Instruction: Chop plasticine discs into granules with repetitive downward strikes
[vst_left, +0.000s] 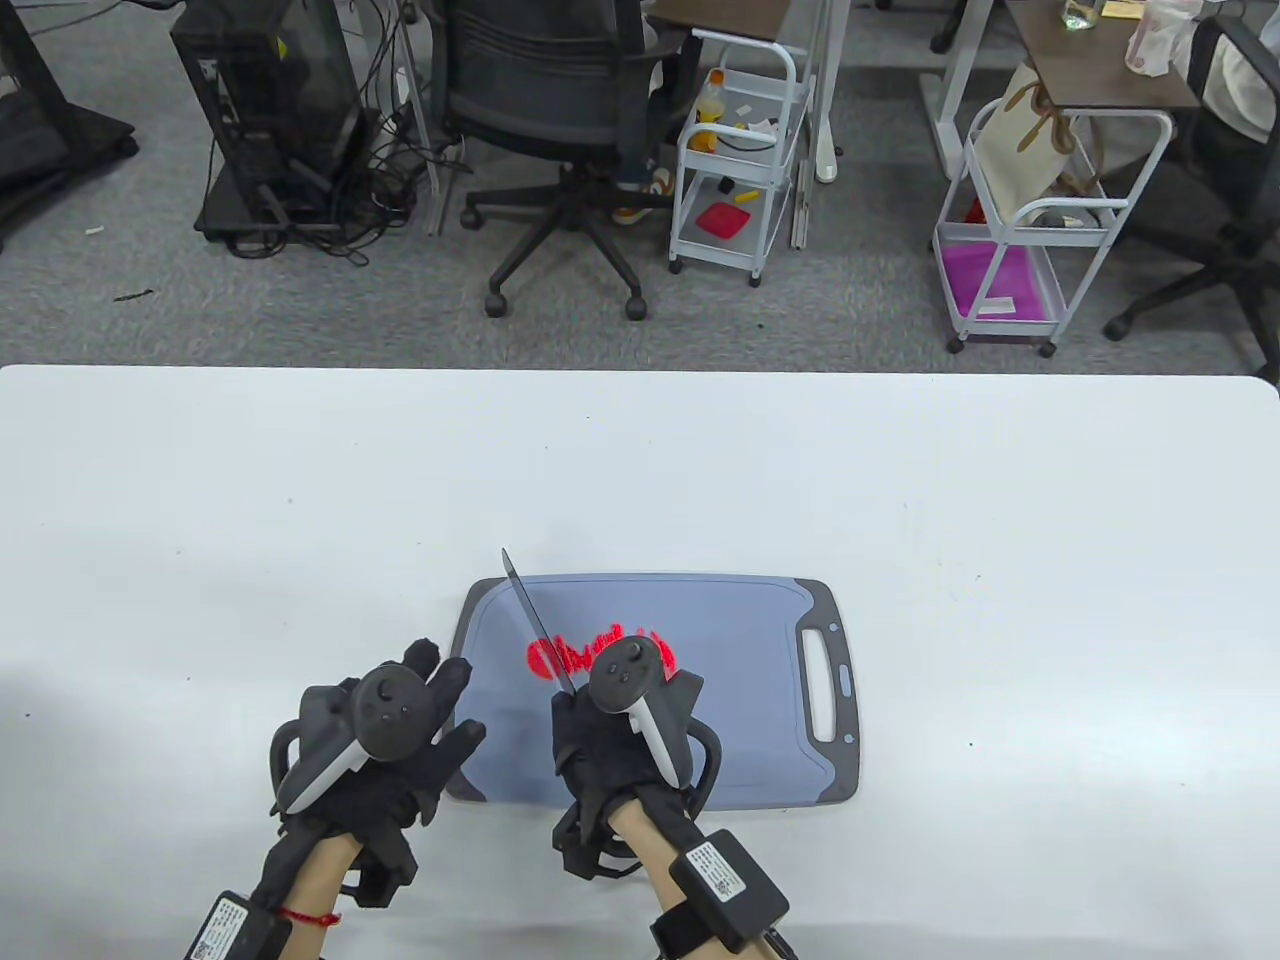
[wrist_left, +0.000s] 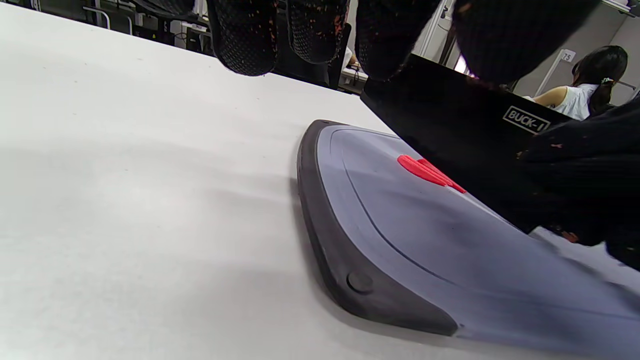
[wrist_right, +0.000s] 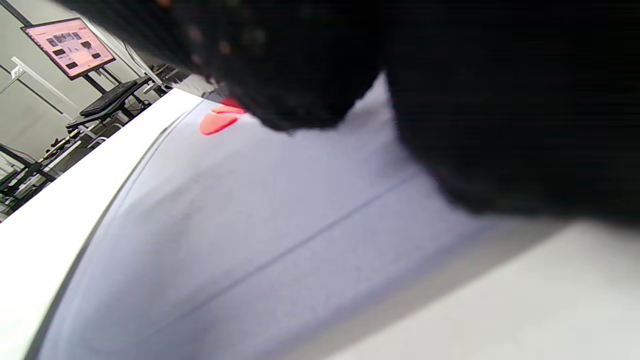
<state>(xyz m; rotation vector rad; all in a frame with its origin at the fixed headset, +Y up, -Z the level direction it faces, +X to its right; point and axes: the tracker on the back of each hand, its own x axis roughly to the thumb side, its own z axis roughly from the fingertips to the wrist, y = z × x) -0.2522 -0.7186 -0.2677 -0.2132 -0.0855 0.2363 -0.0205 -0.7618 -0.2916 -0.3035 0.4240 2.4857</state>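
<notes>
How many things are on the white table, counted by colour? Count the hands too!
Black: 2, the left hand and the right hand
Grey-blue: 1, the cutting board
Red: 1, the plasticine patch
Silver: 1, the knife
Total: 5

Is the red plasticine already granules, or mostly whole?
Partly cut: the plasticine shows slices on the board beside the knife, not loose granules.

Bright, even overhead light, soft shadows on the white table (vst_left: 900, 500); right wrist view blurred.
</notes>
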